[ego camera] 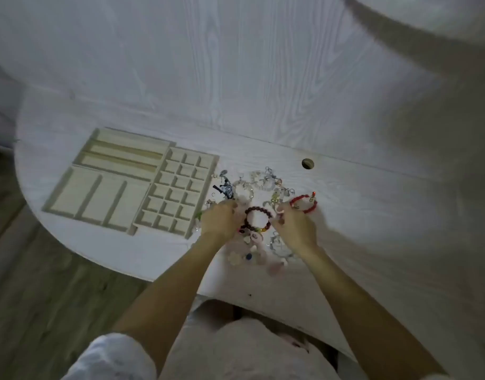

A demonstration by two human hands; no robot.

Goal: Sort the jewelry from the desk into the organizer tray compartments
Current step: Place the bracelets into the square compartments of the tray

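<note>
A tangled heap of jewelry (259,209) lies on a white wood-grain counter (373,215), just right of the organizer tray (131,185). The beige tray sits flat, its sections pushed together: long slots at the far left, three wide bays at the near left, and a grid of small square compartments on the right (every compartment shown bare). A dark brown beaded bracelet (259,219) rests as an open ring in the middle of the heap, with a red beaded bracelet (304,203) at its right edge. Clear and pale beaded pieces spread behind and in front, too blurred to tell apart.
</note>
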